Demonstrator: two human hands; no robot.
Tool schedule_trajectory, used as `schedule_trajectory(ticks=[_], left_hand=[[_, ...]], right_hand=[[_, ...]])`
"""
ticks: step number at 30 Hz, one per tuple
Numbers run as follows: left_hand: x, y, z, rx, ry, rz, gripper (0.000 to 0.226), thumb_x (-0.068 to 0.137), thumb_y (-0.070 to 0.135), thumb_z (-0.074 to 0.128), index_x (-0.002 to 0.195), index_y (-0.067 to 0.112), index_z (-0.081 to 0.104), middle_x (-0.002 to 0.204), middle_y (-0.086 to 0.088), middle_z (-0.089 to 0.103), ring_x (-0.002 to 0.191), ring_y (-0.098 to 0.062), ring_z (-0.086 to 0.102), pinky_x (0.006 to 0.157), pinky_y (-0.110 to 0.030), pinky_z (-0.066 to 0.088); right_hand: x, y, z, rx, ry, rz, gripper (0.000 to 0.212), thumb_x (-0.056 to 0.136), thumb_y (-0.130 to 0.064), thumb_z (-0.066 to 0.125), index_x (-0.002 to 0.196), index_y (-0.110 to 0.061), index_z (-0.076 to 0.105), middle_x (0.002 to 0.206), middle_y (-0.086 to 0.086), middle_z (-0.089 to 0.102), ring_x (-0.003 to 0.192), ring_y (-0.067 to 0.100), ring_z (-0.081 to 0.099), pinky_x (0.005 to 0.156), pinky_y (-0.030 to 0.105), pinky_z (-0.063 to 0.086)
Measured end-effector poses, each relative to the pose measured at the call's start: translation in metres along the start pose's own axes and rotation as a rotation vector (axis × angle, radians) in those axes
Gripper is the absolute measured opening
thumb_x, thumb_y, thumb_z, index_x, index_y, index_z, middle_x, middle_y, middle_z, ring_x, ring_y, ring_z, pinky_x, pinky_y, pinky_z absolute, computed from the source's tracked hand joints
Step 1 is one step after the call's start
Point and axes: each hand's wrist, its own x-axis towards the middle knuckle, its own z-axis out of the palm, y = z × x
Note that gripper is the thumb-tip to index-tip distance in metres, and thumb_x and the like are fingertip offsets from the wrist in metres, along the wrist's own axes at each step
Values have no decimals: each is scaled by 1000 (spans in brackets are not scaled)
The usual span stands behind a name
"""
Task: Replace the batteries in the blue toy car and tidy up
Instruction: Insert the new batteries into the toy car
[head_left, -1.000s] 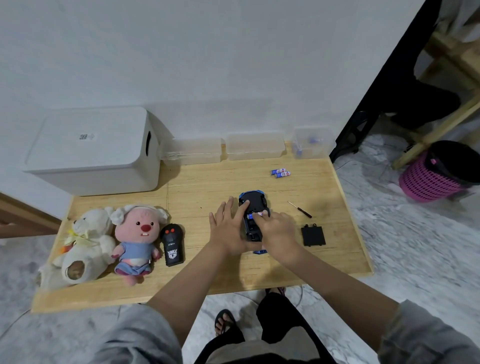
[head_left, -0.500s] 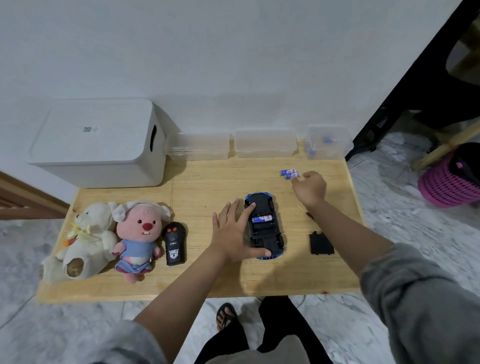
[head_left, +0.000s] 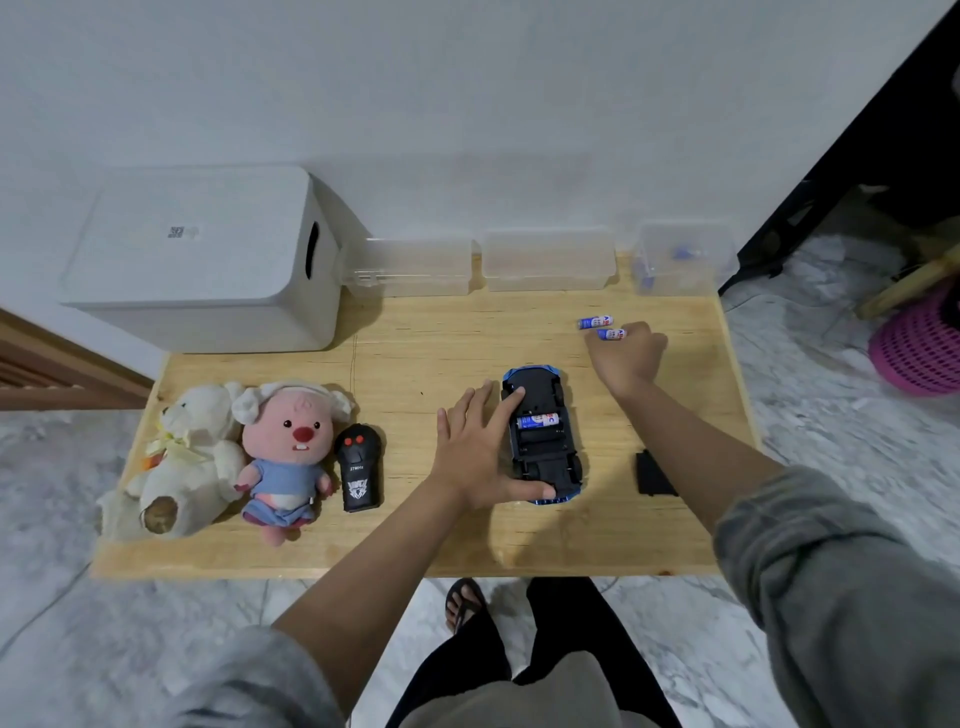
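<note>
The blue toy car (head_left: 545, 441) lies upside down mid-table, its black underside up and its battery bay uncovered with one battery (head_left: 537, 420) in it. My left hand (head_left: 475, 452) rests on the car's left side, fingers spread, index finger on the chassis and thumb at its near end. My right hand (head_left: 628, 356) reaches to the far right, fingers curled over the nearer of two loose blue-and-white batteries (head_left: 609, 333); the other battery (head_left: 595, 322) lies just beyond. The black battery cover (head_left: 652, 474) lies to the right of the car, partly behind my right forearm.
Two plush toys (head_left: 234, 457) and a black remote control (head_left: 358, 467) lie at the table's left. A white storage box (head_left: 208, 260) and three clear plastic boxes (head_left: 545, 260) line the back edge. A pink basket (head_left: 919, 343) stands on the floor at right.
My right hand left the car's battery bay and moved to the far right, onto the loose batteries. My left hand stayed on the car.
</note>
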Motion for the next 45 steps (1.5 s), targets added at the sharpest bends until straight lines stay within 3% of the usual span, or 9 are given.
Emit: schedule_trajectory(ticks=[3, 7, 15, 22, 27, 31, 34, 41, 45], left_hand=[[0, 0, -1, -18, -8, 2, 125, 49, 80, 68, 146, 45, -1, 159, 1, -5, 146, -21, -12, 113, -56, -7], [-1, 0, 1, -27, 23, 3, 125, 47, 80, 69, 147, 45, 1, 159, -1, 2, 146, -21, -6, 115, -57, -3], [-2, 1, 0, 1, 24, 5, 124, 48, 81, 67, 147, 44, 1, 158, -2, 5, 146, -24, -2, 115, -57, 1], [-3, 3, -2, -12, 0, 0, 122, 51, 80, 66, 147, 44, 0, 159, -3, 4, 146, -25, -3, 115, -58, 0], [-4, 3, -2, 3, -11, -14, 121, 52, 81, 65, 146, 46, -1, 159, -3, 3, 146, -25, -3, 115, -57, -1], [-5, 3, -1, 1, -11, -24, 121, 51, 82, 64, 145, 48, -3, 159, -4, 3, 146, -25, -3, 115, -58, -1], [-5, 4, -1, -3, -16, -29, 121, 52, 81, 65, 145, 48, -4, 159, -4, 2, 146, -25, -4, 115, -58, -1], [-4, 4, 0, -6, -9, -28, 121, 52, 80, 66, 145, 48, -4, 159, -4, 2, 146, -27, -3, 115, -58, 0], [-2, 4, 1, -12, -10, -26, 121, 53, 79, 67, 146, 47, -3, 158, -4, 4, 145, -26, -2, 115, -58, 0]], right_hand=[[-12, 4, -8, 104, 3, -60, 35, 77, -18, 71, 101, 5, 62, 97, 19, 66, 71, 26, 60, 64, 31, 49], [-42, 12, -21, 181, -69, -149, 50, 67, -22, 84, 107, -3, 61, 96, 11, 66, 84, 19, 61, 81, 28, 51], [-92, 32, -36, 215, -156, -409, 37, 55, -15, 91, 82, -6, 66, 65, 1, 66, 56, -5, 60, 58, 4, 44], [-109, 39, -33, 162, -100, -517, 23, 67, -2, 82, 87, 6, 72, 78, 19, 72, 65, 14, 64, 63, 3, 46], [-122, 40, -29, 112, -68, -618, 24, 70, 2, 78, 94, 3, 72, 83, 17, 73, 69, 19, 69, 71, 31, 58], [-127, 41, -30, 98, -94, -605, 17, 70, -2, 79, 85, 0, 71, 74, 12, 72, 63, 12, 65, 62, 5, 49], [-132, 41, -30, 100, -59, -530, 13, 69, -2, 80, 79, 1, 71, 69, 13, 72, 61, 9, 63, 58, 2, 44], [-141, 48, -20, 33, -65, -434, 13, 78, -16, 76, 82, -4, 73, 84, 9, 65, 74, 19, 66, 69, 32, 56], [-146, 52, -18, 34, -99, -421, 13, 85, -11, 68, 90, 0, 72, 90, 6, 58, 80, 19, 62, 76, 31, 55]])
